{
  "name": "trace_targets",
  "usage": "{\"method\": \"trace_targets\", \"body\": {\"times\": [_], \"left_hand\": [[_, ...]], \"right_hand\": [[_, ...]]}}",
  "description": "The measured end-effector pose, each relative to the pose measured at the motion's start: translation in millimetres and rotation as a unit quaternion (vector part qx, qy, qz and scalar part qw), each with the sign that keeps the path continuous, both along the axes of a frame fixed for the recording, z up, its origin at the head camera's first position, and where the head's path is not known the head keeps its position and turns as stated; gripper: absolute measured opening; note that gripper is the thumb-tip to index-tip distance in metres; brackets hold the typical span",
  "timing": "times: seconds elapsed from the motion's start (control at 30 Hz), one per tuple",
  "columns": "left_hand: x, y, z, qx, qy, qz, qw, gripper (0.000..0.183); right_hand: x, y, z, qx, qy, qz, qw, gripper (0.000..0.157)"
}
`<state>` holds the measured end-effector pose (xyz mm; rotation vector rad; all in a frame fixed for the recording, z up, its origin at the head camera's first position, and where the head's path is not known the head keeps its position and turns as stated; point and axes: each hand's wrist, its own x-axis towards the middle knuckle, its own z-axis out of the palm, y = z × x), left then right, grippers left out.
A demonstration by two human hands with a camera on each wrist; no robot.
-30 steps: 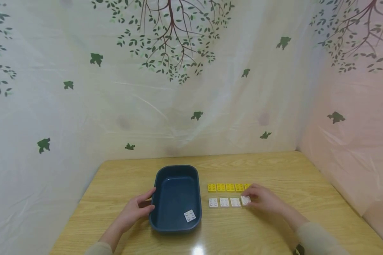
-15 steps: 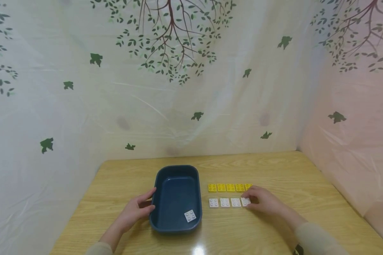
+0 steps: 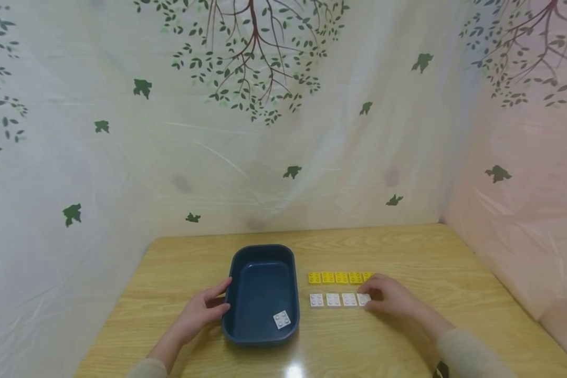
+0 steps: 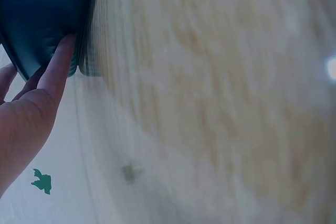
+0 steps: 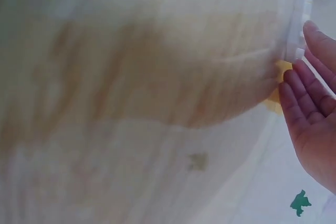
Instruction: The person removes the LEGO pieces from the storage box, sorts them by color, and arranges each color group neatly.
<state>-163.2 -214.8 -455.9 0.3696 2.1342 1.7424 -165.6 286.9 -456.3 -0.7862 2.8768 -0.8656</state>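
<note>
A dark blue rectangular tray (image 3: pixel 259 289) stands on the wooden table, with one white toy brick (image 3: pixel 282 319) lying askew in its near right corner. My left hand (image 3: pixel 196 314) touches the tray's left side, thumb and fingers fairly straight; in the left wrist view the thumb (image 4: pixel 59 66) lies along the tray's wall. To the right, a row of several white toy bricks (image 3: pixel 333 300) lies on the table. My right hand (image 3: pixel 391 297) pinches the rightmost white brick (image 3: pixel 363 300) between thumb and fingers, partly covering it.
Behind the white row runs a row of several yellow toy bricks (image 3: pixel 342 277); the right hand partly covers its right end. Pale curtains (image 3: pixel 264 184) printed with branches and leaves hang behind and beside the wooden table (image 3: pixel 193 362).
The rightmost white brick, slightly tilted one second ago, now sits in line with its row, with my right hand still on it. My left hand stays at the tray.
</note>
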Motion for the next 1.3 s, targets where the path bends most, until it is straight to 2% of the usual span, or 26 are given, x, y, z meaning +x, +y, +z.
{"method": "trace_targets", "body": {"times": [0.13,0.2,0.3,0.4,0.5,0.63,0.87,1.07,1.3], "left_hand": [[1.3,0.1,0.6,-0.002,-0.006,0.005,1.0000,0.066],[2.3,0.2,1.3,-0.003,-0.006,0.008,1.0000,0.066],[3.7,0.9,3.1,-0.001,-0.003,0.008,1.0000,0.066],[4.8,1.8,4.4,-0.002,0.002,0.007,1.0000,0.065],[5.0,2.4,3.8,-0.001,0.006,0.004,1.0000,0.064],[5.2,2.9,1.8,0.001,0.006,0.003,1.0000,0.064],[8.0,4.8,2.4,0.004,0.006,0.004,1.0000,0.065],[9.9,5.1,5.0,0.000,0.000,0.002,1.0000,0.065],[12.9,3.0,5.6,0.000,0.000,0.002,1.0000,0.064]], "right_hand": [[-1.5,-3.5,7.4,0.000,0.010,-0.008,1.000,0.024],[-3.3,-9.4,14.4,0.003,0.021,0.001,1.000,0.026],[-7.6,-24.4,27.4,0.006,0.027,0.034,0.999,0.030],[-14.1,-44.2,40.0,-0.006,0.039,0.099,0.994,0.035],[-21.4,-67.4,49.9,-0.020,0.056,0.169,0.984,0.037],[-29.3,-99.5,61.3,-0.027,0.066,0.236,0.969,0.040],[-40.0,-150.5,69.7,0.026,0.050,0.331,0.942,0.049],[-44.9,-182.0,64.6,0.077,0.014,0.379,0.922,0.050],[-48.4,-206.5,53.8,0.118,-0.009,0.408,0.905,0.049]]}}
